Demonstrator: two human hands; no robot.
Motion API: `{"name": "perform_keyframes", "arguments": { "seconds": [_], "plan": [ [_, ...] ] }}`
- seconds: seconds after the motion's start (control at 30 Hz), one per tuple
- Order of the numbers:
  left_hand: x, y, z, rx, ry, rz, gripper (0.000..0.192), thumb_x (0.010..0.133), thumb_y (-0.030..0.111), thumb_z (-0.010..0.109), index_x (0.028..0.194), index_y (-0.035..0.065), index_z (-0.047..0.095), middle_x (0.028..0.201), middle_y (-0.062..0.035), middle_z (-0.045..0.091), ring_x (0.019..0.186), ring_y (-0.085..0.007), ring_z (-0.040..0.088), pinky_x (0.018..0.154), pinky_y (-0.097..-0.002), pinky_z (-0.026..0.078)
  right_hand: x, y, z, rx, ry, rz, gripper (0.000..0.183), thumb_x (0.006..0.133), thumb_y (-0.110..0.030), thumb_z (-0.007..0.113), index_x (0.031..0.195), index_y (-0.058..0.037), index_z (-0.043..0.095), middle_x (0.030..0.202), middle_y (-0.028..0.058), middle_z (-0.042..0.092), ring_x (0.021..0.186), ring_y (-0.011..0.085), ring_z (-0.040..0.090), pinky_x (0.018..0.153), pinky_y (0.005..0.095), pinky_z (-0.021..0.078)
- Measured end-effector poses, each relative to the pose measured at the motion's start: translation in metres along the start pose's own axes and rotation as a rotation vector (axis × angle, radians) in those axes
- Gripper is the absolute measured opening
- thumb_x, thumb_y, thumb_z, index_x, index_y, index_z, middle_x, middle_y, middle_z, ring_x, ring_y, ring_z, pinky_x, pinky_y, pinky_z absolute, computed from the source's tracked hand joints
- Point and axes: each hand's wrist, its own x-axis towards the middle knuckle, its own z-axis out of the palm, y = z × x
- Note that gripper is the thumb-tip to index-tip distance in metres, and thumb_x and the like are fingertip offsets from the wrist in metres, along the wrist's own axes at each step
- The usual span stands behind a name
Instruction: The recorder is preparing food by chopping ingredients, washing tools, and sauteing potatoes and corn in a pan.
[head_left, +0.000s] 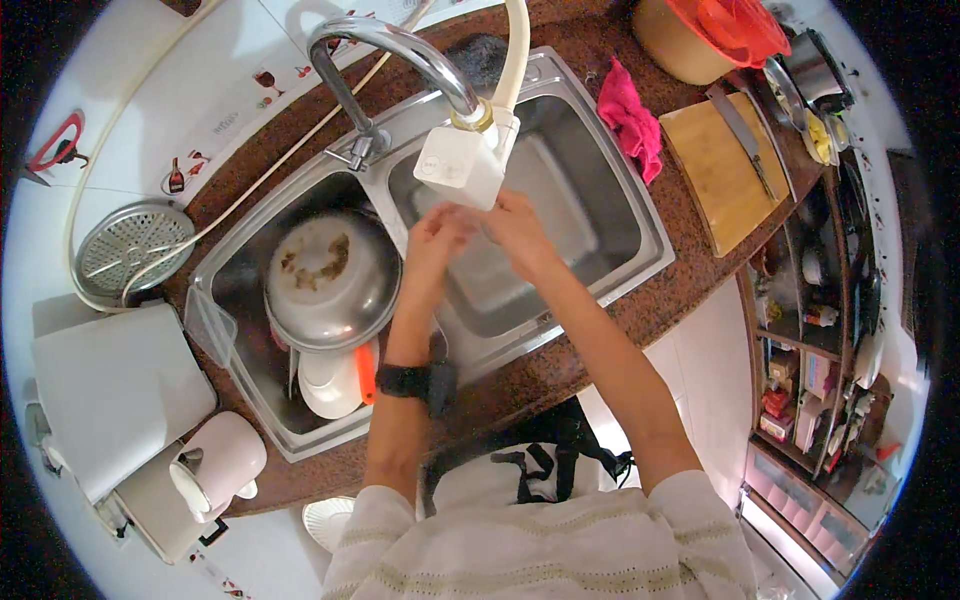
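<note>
My left hand (439, 238) and my right hand (519, 229) are close together over the right basin (574, 195) of a steel double sink. Just above them is a white box-shaped fitting (457, 165) on the spout of the chrome faucet (401, 34). The fitting partly covers my right fingertips. My left fingers are curled and blurred, so whether either hand holds something cannot be made out. In the left basin an upturned metal bowl (330, 277) with brown stains rests over a white dish (330, 382) and an orange handle (365, 373).
Right of the sink lie a pink cloth (630, 120) and a wooden cutting board (697, 165) with a knife (739, 135) on it. A perforated steel plate (135, 247) leans at the left wall. A white kettle-like appliance (225, 457) stands at the left counter edge.
</note>
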Motion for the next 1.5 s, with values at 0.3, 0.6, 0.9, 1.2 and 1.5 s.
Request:
{"name": "perform_keyframes", "arguments": {
  "seconds": [0.3, 0.6, 0.9, 1.2, 1.5],
  "plan": [
    [0.042, 0.036, -0.055, -0.09, 0.545, 0.496, 0.06, 0.085, 0.015, 0.056, 0.135, -0.0002, 0.027, 0.133, -0.0113, 0.037, 0.111, -0.0193, 0.043, 0.096, -0.0294, 0.03, -0.028, -0.028, -0.008, -0.787, -0.03, -0.306, 0.037, 0.073, -0.031, 0.068, 0.101, -0.0075, 0.063, 0.09, 0.0089, 0.063, 0.084, 0.0253, 0.059, 0.078, 0.0374, 0.0453],
    [0.036, 0.04, -0.086, 0.467, 0.449, 0.685, 0.045, 0.081, 0.005, 0.055, 0.124, 0.0018, 0.044, 0.127, -0.0171, 0.042, 0.117, -0.0279, 0.04, 0.1, -0.0379, 0.028, -0.025, 0.029, -0.029, 0.234, -0.261, 0.209, 0.029, 0.076, -0.028, 0.063, 0.096, -0.0073, 0.064, 0.099, 0.0096, 0.061, 0.09, 0.0223, 0.057, 0.078, 0.0341, 0.0447],
    [-0.011, 0.009, -0.022, 0.856, 0.521, 0.59, 0.048, 0.079, 0.006, 0.055, 0.124, 0.0002, 0.04, 0.128, -0.023, 0.034, 0.118, -0.0372, 0.035, 0.099, -0.0399, 0.027, -0.037, 0.018, -0.09, -0.756, 0.238, -0.215, 0.023, 0.078, -0.029, 0.057, 0.083, -0.0087, 0.065, 0.085, 0.0136, 0.061, 0.081, 0.0287, 0.059, 0.071, 0.0388, 0.046],
    [-0.034, -0.011, 0.152, 0.806, 0.186, 0.656, 0.031, 0.081, 0.004, 0.052, 0.112, 0.0048, 0.053, 0.118, -0.0137, 0.048, 0.112, -0.0259, 0.044, 0.089, -0.0326, 0.038, -0.023, 0.015, -0.334, -0.668, 0.736, -0.282, 0.026, 0.076, -0.029, 0.062, 0.083, -0.0043, 0.065, 0.072, 0.017, 0.063, 0.065, 0.0332, 0.061, 0.059, 0.0406, 0.047],
    [0.002, -0.047, 0.35, 0.726, -0.029, 0.551, 0.023, 0.083, 0.006, 0.052, 0.105, 0.003, 0.055, 0.101, -0.0125, 0.056, 0.089, -0.0245, 0.057, 0.074, -0.0311, 0.045, 0.018, 0.062, -0.473, -0.95, 0.604, -0.245, 0.03, 0.073, -0.028, 0.067, 0.088, -0.0024, 0.063, 0.07, 0.0143, 0.061, 0.066, 0.0303, 0.059, 0.062, 0.0377, 0.0464]
  ]
}}
